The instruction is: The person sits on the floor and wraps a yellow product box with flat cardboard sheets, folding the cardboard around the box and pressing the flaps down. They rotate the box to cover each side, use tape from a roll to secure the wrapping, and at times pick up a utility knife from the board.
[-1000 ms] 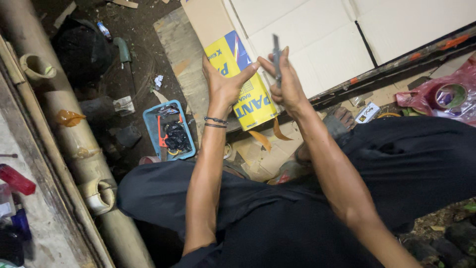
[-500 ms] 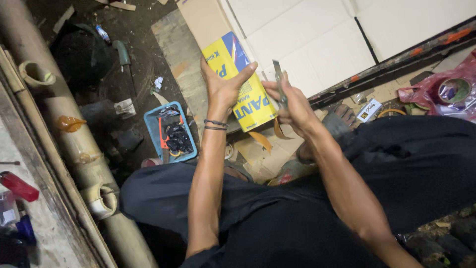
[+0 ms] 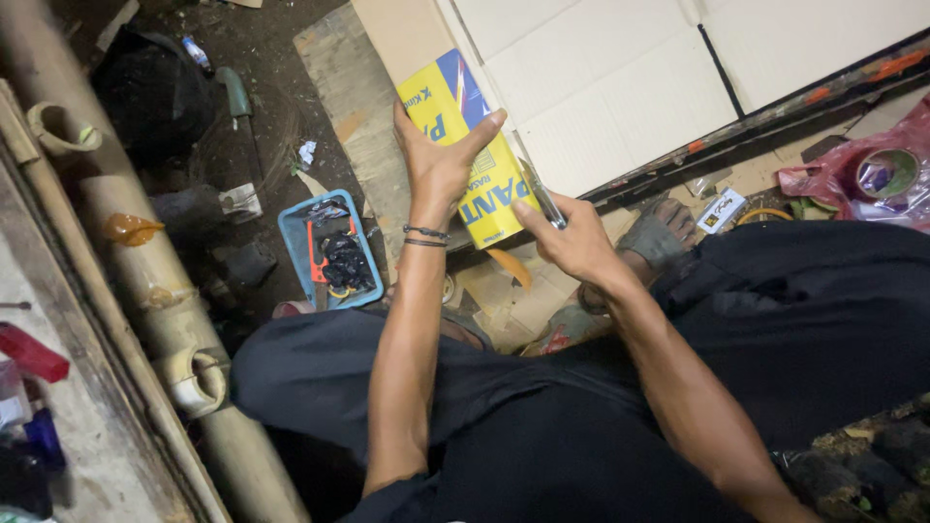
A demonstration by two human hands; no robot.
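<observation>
Cardboard fills the upper half of my view: a yellow carton [image 3: 475, 145] with a blue corner and dark lettering lies at about 12 o'clock from my knees, resting on pale flattened sheets [image 3: 620, 87]. My left hand [image 3: 438, 160] lies on the carton's left side, fingers up along its edge and thumb spread across the yellow face. My right hand [image 3: 572, 242], at 1 o'clock, pinches a slim metal blade [image 3: 541, 194] whose tip touches the carton's right edge. At 9 o'clock from the carton sits a blue plastic tray [image 3: 329, 250] holding dark bits and a red-handled tool. Further left, at 8 o'clock, a pale pipe [image 3: 145, 281] with collar fittings runs diagonally. At 3 o'clock a pink plastic bag [image 3: 843, 179] holds a roll of tape, and a small white label card [image 3: 722, 210] lies near my foot.
</observation>
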